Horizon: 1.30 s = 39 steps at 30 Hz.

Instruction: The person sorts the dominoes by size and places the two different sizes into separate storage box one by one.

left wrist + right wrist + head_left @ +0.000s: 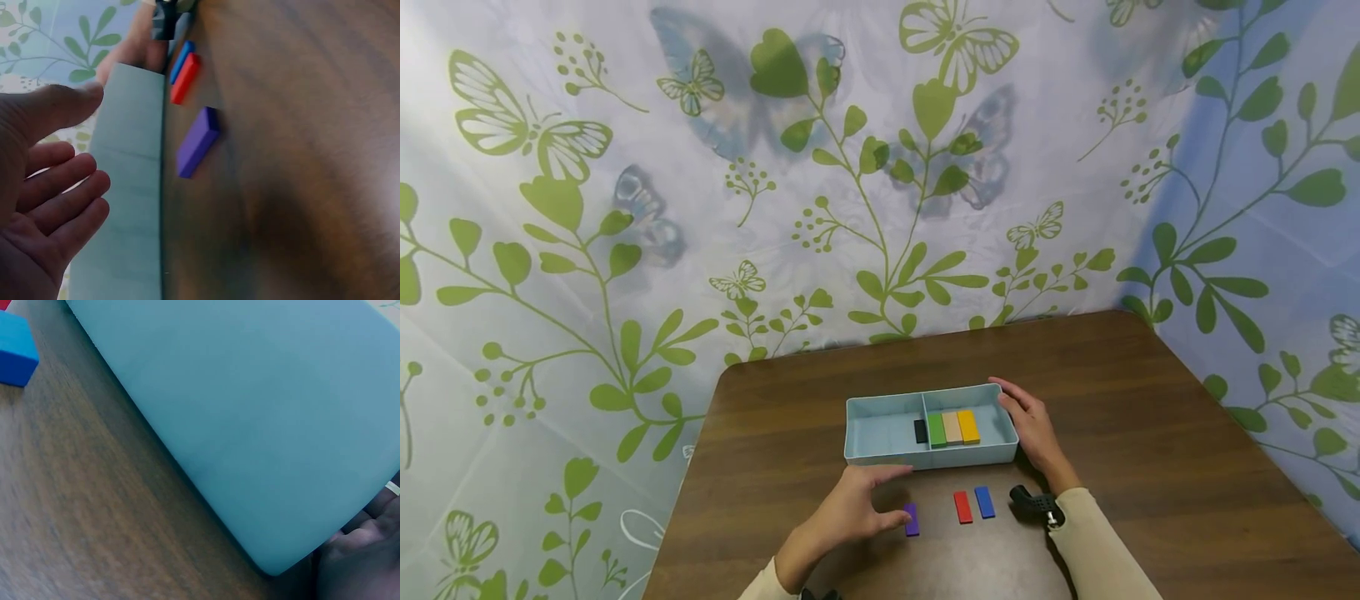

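Observation:
My left hand [853, 504] hovers beside a purple block [912, 519] on the table, thumb and forefinger spread wide and nothing between them. In the left wrist view its fingers lie extended, apart from the purple block [198, 142]. At the right end of a pale blue two-part box [887, 460], my right hand [1033, 429] rests against the outer wall, with the forefinger reaching along the far corner. Part of that hand [359, 556] shows past the box's end in the right wrist view. A red block [963, 507] and a blue block [985, 502] lie in front of the box.
Inside the box's right compartment, green [936, 430], beige [952, 427] and yellow [968, 427] blocks lie side by side. A black block [921, 431] sits against the divider in the left compartment. Behind the brown table [1097, 367] hangs a leaf-and-butterfly patterned curtain [880, 208].

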Motion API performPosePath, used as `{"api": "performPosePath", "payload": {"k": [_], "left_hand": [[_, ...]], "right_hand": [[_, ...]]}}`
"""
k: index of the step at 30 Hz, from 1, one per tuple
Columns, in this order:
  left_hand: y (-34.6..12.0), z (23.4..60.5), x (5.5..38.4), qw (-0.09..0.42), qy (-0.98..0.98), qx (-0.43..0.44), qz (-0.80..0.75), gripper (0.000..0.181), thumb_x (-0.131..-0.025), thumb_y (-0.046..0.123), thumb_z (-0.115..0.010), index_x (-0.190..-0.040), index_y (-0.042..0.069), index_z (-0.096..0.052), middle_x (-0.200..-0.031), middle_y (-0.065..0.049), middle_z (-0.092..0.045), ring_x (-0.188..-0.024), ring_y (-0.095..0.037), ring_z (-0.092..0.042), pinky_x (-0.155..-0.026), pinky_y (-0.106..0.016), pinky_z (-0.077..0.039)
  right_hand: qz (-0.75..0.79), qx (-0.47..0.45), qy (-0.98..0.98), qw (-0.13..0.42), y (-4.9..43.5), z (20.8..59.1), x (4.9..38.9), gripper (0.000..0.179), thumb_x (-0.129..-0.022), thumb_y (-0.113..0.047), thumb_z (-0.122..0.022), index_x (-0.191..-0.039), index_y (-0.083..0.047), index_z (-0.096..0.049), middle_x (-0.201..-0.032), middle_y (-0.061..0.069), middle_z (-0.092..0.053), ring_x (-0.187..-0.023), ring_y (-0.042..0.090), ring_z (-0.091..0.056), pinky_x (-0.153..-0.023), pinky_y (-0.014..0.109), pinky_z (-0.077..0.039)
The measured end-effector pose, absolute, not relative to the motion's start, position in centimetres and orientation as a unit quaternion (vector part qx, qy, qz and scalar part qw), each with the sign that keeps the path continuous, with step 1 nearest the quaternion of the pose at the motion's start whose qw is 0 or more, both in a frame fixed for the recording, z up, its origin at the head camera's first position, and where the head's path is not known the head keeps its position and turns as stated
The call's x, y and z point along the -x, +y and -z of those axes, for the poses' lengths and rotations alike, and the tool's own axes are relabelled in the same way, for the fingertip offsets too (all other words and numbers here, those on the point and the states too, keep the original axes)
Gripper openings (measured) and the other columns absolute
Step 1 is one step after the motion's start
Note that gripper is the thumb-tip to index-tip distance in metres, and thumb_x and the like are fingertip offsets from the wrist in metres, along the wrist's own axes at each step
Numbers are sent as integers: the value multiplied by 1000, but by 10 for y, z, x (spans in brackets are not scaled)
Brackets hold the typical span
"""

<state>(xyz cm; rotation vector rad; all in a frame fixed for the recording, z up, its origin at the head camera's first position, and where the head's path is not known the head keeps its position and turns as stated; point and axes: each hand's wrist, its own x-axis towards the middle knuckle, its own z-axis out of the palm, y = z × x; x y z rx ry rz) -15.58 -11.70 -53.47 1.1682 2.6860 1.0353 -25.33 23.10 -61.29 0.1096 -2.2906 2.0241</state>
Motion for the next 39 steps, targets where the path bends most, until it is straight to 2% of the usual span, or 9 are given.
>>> {"api": "performPosePath", "payload": {"k": [2,6,16,22,28,39], "left_hand": [[-117,540,154,13,869,-370,-327,57,-81,29,-85,-132,11,-65,-128,-5,-70,-119,-14,-65,-99,-33,-54],[-116,549,149,19,879,-346,-328,56,-82,28,-85,-131,8,-66,-127,-3,-70,-119,-12,-65,-99,-33,-54],[-115,569,141,1,883,-338,-326,55,-77,18,-86,-128,6,-68,-122,-3,-73,-115,-11,-66,-98,-31,-54],[-113,579,139,0,888,-328,-322,57,-77,19,-87,-130,8,-67,-124,0,-71,-116,-10,-65,-98,-30,-54],[-110,579,138,-4,891,-330,-312,55,-77,18,-87,-128,9,-68,-124,0,-71,-113,-11,-67,-96,-29,-55],[-104,573,137,27,901,-336,-273,50,-82,18,-83,-129,11,-67,-125,0,-70,-113,-9,-67,-94,-27,-56]], "right_hand": [[-663,-37,-747,39,231,613,254,44,-108,-32,-45,-148,-16,-51,-155,8,-46,-145,29,-39,-121,54,-26],[-668,-39,-742,40,230,614,254,44,-108,-29,-44,-149,-14,-49,-156,10,-45,-146,32,-37,-120,58,-24],[-669,-35,-741,45,230,611,251,45,-107,-38,-47,-146,-18,-53,-154,8,-48,-145,31,-39,-120,58,-25],[-664,-32,-746,46,230,612,252,47,-105,-42,-48,-146,-20,-54,-154,5,-49,-144,28,-40,-120,57,-26],[-662,-33,-747,51,230,613,253,45,-105,-40,-48,-145,-21,-55,-153,4,-49,-144,28,-41,-119,58,-26],[-661,-35,-748,48,231,613,254,46,-105,-42,-48,-145,-21,-55,-153,4,-49,-144,28,-40,-119,58,-26]]}}
